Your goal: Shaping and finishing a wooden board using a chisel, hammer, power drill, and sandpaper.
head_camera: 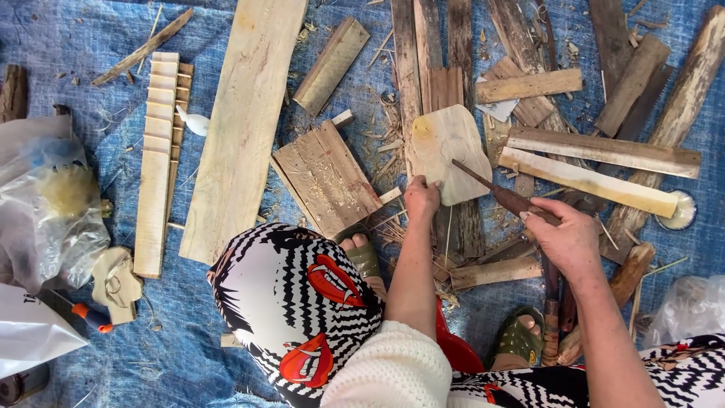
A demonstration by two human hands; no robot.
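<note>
Blue tarp (136, 45) covers the ground, strewn with planks and shavings. We note our left hand (421, 198) pinning the pale blank (447, 147) by its near edge, steadying it. Our right hand (566, 240) grips the knife (495, 189), tip touching the blank.

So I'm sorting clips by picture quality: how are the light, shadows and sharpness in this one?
Head view: soft, even light with only faint shadows under the planks, no glare. The pale wood piece under the left hand is sharp, as is the right hand gripping the dark-handled blade. Straight boards bow slightly toward the edges, a wide-lens effect; the long plank looks a bit washed out.
</note>
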